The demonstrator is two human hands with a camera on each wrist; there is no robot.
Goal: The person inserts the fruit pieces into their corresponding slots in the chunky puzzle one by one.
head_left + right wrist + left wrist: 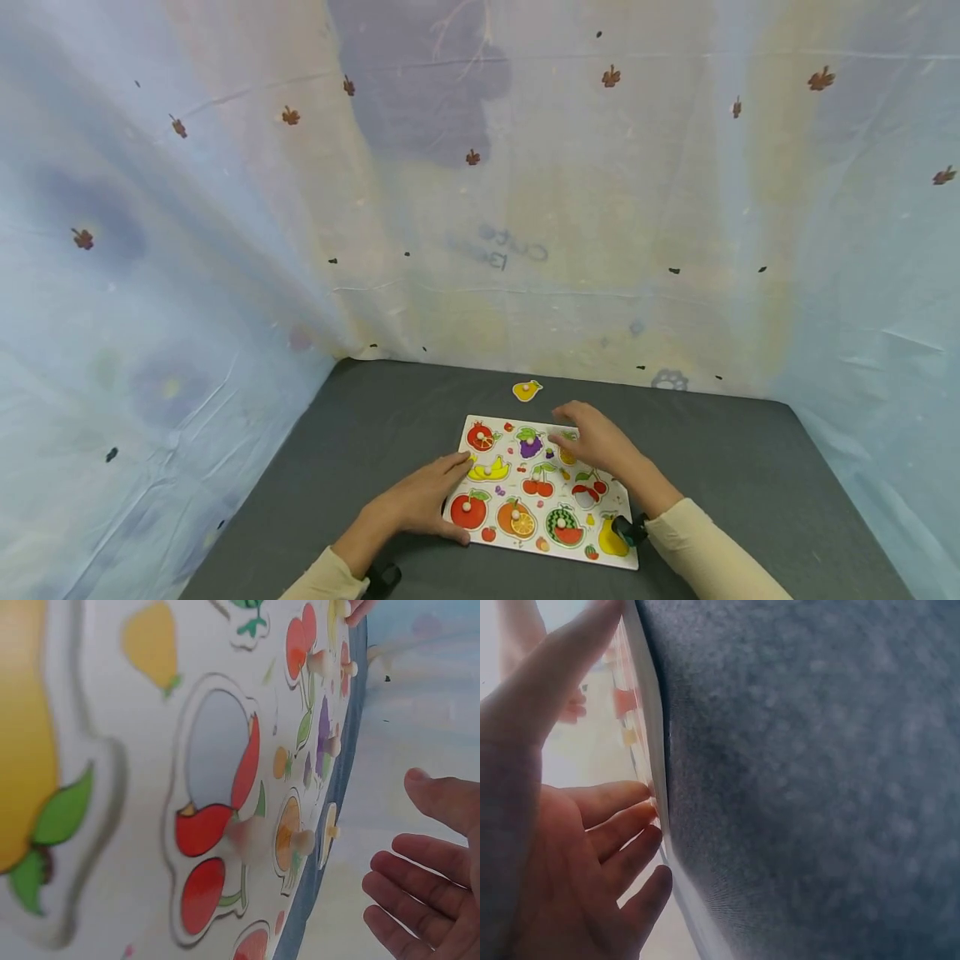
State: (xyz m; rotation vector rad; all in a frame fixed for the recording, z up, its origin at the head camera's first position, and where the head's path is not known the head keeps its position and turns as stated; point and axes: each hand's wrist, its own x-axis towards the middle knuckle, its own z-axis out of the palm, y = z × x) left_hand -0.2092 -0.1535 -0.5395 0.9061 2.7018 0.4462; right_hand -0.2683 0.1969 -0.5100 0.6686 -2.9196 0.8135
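Note:
A white puzzle board (516,471) with knobbed fruit pieces lies on the dark cloth. My left hand (426,497) rests along its left edge, fingertips touching the rim in the left wrist view, thumb by the near corner. Above the far right corner, my right hand (596,437) has thumb and fingers apart, holding nothing. Closest to it is the pineapple piece (288,832), partly hidden by the hand in the head view. A loose yellow pear piece (527,391) lies beyond the board's far edge. The pear-shaped spot (611,540) at the near right corner shows no knob.
Dark grey cloth (405,400) covers the table around the board. Pale patterned curtains (562,192) hang behind and at both sides. Watermelon (564,527), orange (517,518) and lychee (217,750) pieces sit in the board, among several others.

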